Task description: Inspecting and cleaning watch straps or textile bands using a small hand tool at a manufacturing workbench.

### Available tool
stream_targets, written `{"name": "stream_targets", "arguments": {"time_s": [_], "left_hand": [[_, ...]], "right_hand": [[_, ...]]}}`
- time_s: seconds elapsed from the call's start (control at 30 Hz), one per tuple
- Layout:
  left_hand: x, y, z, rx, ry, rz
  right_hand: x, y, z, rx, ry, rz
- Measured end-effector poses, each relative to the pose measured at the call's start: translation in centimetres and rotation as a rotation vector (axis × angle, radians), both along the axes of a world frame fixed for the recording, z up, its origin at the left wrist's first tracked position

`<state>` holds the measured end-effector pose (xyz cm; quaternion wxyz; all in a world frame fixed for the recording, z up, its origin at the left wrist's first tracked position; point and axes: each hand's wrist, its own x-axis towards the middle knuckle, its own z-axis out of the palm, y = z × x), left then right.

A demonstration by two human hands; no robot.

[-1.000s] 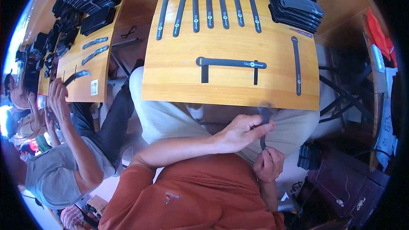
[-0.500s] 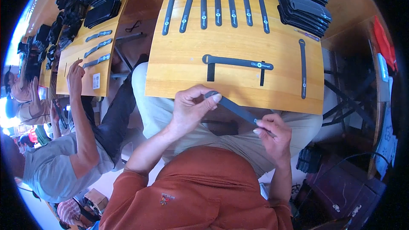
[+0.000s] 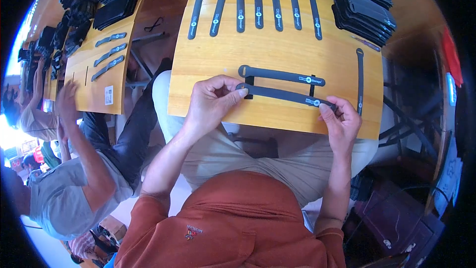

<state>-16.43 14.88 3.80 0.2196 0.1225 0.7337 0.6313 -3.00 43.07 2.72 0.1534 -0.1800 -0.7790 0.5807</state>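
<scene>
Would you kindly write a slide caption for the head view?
The left hand and right hand hold a dark strap near its ends, alongside another strap on the wooden table.

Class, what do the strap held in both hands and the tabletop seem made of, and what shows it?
Strap: probably fabric or soft synthetic, matte dark grey; it looks dull and bows slightly, any weave too fine to see.
Tabletop: wood or wood-look laminate, smooth yellowish finish, judging by the grain lines.
</scene>
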Motion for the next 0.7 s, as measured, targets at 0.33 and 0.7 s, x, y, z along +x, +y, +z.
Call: {"name": "stream_targets", "arguments": {"time_s": [0.33, 0.7], "left_hand": [[-2.3, 0.2, -0.7, -0.086, -0.018, 0.024], [-2.6, 0.6, -1.0, -0.151, -0.010, 0.022]], "right_hand": [[-2.7, 0.8, -1.0, 0.060, -0.009, -0.054], [-3.7, 0.7, -0.9, 0.134, -0.017, -0.095]]}}
